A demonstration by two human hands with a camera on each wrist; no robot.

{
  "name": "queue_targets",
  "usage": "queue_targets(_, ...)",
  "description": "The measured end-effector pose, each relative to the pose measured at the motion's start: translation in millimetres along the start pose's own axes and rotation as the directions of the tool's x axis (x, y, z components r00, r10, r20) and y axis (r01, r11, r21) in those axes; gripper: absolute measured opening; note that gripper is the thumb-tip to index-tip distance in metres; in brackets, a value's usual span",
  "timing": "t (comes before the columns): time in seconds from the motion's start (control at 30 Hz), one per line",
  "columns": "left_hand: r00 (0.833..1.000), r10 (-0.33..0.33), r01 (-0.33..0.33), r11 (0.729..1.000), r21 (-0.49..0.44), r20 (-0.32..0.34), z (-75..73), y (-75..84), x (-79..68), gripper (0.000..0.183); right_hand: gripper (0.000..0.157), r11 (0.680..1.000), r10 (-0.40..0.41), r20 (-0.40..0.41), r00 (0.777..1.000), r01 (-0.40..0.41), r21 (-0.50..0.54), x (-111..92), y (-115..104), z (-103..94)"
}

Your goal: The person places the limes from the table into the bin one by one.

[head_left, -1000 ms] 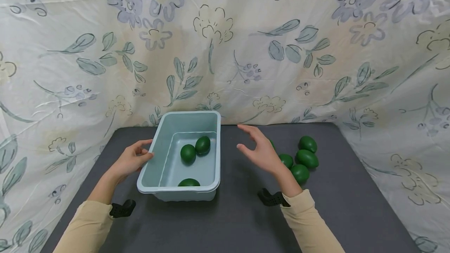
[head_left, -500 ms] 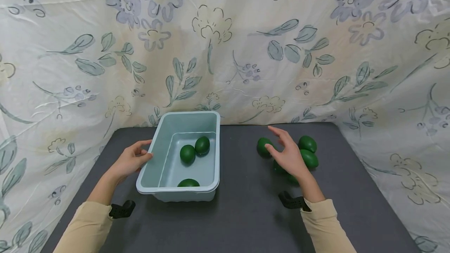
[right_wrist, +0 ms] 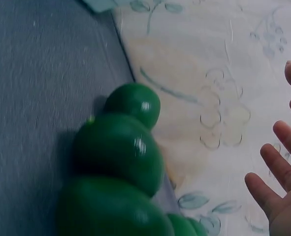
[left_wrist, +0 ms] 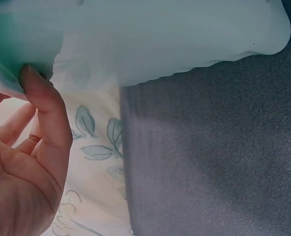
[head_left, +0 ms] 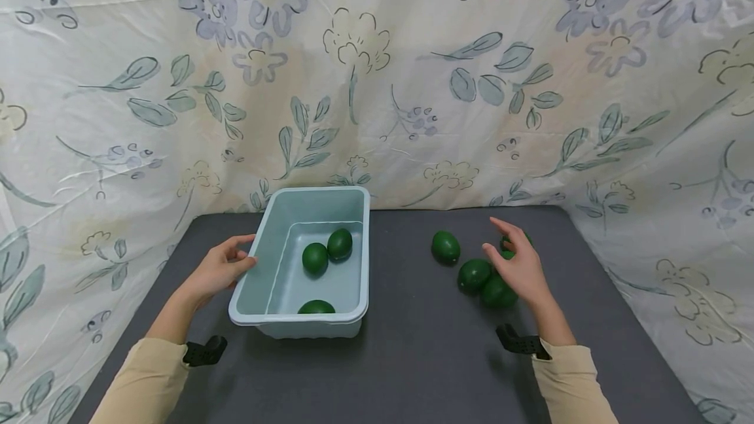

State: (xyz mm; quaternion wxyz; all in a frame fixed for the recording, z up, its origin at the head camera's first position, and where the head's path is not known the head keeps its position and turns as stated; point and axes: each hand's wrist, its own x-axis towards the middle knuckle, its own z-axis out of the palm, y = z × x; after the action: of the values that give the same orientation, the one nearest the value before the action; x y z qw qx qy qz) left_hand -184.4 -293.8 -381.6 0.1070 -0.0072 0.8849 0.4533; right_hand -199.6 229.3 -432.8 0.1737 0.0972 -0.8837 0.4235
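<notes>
My left hand (head_left: 220,270) holds the left rim of a pale blue plastic tub (head_left: 364,254); in the left wrist view the thumb (left_wrist: 44,93) lies over the rim. Three glossy dark green, lime-like fruits, one of them at the back (head_left: 340,244), lie inside the tub. To the right, my right hand (head_left: 521,270) hovers over several more such fruits with fingers spread and nothing in its grasp. One fruit (head_left: 446,247) lies slightly apart, while another (head_left: 474,275) sits in the cluster; the hand partly hides those behind it. In the right wrist view the clustered fruits (right_wrist: 118,152) appear beside the spread fingers.
Everything stands on a dark grey tabletop (head_left: 406,358). A floral cloth (head_left: 377,84) hangs right behind the table's far edge and along both sides. Each wrist wears a black band, such as the right one (head_left: 524,343).
My right hand has moved rightward from beside the tub to above the fruit cluster, uncovering the fruits on the left. The left hand and tub have stayed in place.
</notes>
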Motion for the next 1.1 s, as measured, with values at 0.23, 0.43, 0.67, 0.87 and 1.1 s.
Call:
queue_targets(0.23,1.000,-0.005,0.005,1.000,-0.008,-0.001,0.4,-0.3,-0.3,0.061,0.052,0.999,0.028,0.011,1.000,-0.028,-0.035,-4,16,-9.9)
queue_targets(0.43,1.000,-0.004,0.004,1.000,-0.008,-0.005,0.5,0.2,-0.7,0.061,0.054,0.992,0.076,0.040,0.996,-0.072,-0.099,-10,31,-14.8)
queue_targets(0.67,1.000,0.006,-0.006,1.000,-0.001,-0.008,0.4,-0.2,0.2,0.061,0.054,0.986,0.106,0.039,0.994,-0.100,-0.133,-18,48,-20.6)
queue_targets(0.87,1.000,0.008,-0.009,1.000,-0.013,-0.009,1.1,-0.9,0.5,0.060,0.053,0.984,0.084,0.050,0.995,-0.075,-0.164,-22,61,-21.7)
queue_targets(1.1,1.000,0.010,-0.010,1.000,-0.018,-0.011,1.0,-1.5,0.6,0.060,0.053,0.975,0.082,0.061,0.995,-0.068,-0.209,-25,77,-19.0)
